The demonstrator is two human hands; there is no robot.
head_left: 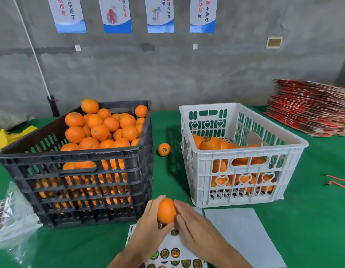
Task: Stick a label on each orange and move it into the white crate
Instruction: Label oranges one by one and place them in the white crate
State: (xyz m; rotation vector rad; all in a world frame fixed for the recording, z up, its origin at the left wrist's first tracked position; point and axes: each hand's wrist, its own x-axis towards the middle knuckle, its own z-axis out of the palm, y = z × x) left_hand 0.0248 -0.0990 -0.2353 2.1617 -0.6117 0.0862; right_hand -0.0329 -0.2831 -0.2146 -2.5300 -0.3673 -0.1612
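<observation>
Left hand (148, 227) grips an orange (166, 210) above the sticker sheet (167, 254); right hand (194, 229) lays straight fingers against it. Black crate (75, 171) and white crate (243, 151) stand behind.

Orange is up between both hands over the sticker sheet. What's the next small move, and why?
Probably press the label flat with the right hand: its fingers lie against the orange that the left hand grips above the sticker sheet. No label shows on the orange's visible side, so check before moving it to the white crate.
</observation>
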